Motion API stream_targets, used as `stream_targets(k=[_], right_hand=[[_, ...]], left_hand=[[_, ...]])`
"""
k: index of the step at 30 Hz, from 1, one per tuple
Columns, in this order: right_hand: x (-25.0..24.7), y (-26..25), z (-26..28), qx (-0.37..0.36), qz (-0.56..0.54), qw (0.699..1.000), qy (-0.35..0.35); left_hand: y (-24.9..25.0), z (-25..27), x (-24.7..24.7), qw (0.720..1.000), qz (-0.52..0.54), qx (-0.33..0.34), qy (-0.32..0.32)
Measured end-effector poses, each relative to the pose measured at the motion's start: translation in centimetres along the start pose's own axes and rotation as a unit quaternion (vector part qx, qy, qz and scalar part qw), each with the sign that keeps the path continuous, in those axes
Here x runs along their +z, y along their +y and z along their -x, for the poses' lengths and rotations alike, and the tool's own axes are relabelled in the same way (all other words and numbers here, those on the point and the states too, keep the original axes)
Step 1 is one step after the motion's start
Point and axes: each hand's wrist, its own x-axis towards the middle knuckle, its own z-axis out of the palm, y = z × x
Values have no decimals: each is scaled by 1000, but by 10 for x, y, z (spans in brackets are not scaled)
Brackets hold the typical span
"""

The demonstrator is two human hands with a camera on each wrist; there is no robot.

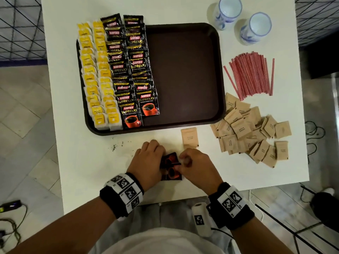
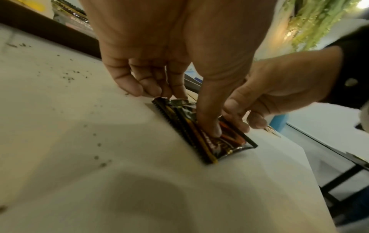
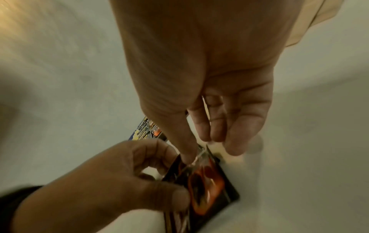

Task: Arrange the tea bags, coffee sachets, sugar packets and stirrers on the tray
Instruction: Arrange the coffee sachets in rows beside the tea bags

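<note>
The left hand [image 1: 146, 160] and right hand [image 1: 196, 165] meet over a small stack of coffee sachets [image 1: 171, 167] lying on the bench [image 1: 82, 162] at 6 o'clock from the tray [image 1: 183, 70]. The left hand pins the stack, thumb pressing its top face and fingers curled at its far edge; the right hand pinches the uppermost sachet's edge, peeling it up.

These foil packets look light, thin, glossy and probably slick, so they would likely slide over each other; a pinch on the crimped, serrated edge seems the surest hold.

On the tray's 9 o'clock side lie two columns of yellow-tagged tea bags [image 1: 97, 79] and two of black sachets printed "KOPIKO SUPREMO". At 3 o'clock, off the tray, are red stirrers [image 1: 251, 76] and brown sugar packets [image 1: 253, 132]; their print is too small to read.
</note>
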Motion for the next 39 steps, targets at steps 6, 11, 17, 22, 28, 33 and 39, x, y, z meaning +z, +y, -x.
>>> stream_targets(k=[6, 11, 17, 22, 28, 33, 39], right_hand=[[8, -7, -1, -93, 3, 996, -6], [-1, -17, 4, -43, -159, 986, 10], [-18, -45, -6, -76, -191, 978, 34], [-21, -69, -36, -134, -131, 976, 109], [-27, -97, -68, -118, -117, 978, 127], [-23, -107, -79, -102, -131, 980, 107], [-16, -110, -89, -76, -131, 983, 101]], left_hand=[[5, -8, -12, 983, 183, -6, -4], [5, -7, -34, 923, 380, -9, 65], [-6, -14, -66, 895, 431, -14, 109], [-14, -36, -97, 916, 380, -18, 127], [-30, -57, -129, 947, 272, -33, 169], [-40, -69, -136, 959, 229, -48, 161], [-43, -79, -136, 969, 181, -22, 165]])
